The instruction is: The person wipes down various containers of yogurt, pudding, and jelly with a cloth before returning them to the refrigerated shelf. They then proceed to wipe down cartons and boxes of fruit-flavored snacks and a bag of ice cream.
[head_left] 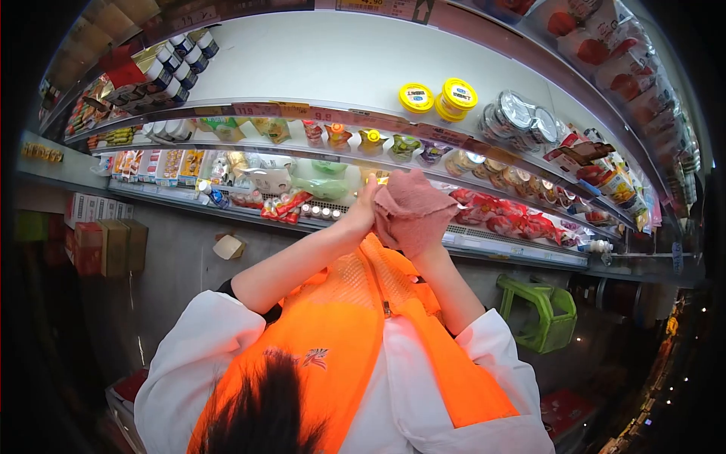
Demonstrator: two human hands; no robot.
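A folded, dusty-pink cloth [412, 203] is held up between my two hands in front of the refrigerated shelves. My left hand [363, 210] grips the cloth's left edge, with its fingers pointing up and partly hidden by the fabric. From the right, my right hand [423, 240] is closed on the same cloth, which drapes over its fingers and covers most of them. Beyond the cloth, bagged and cupped goods stand on the lower shelves. Two yellow-lidded tubs [458, 94] sit on the white upper shelf [302, 64].
Dark-lidded jars [181, 64] stand at the upper left, and clear-lidded tubs [518, 117] at the right. Red packages [514, 219] fill a lower shelf. A green plastic basket or stool [537, 314] is at the lower right, boxes [113, 246] at the left.
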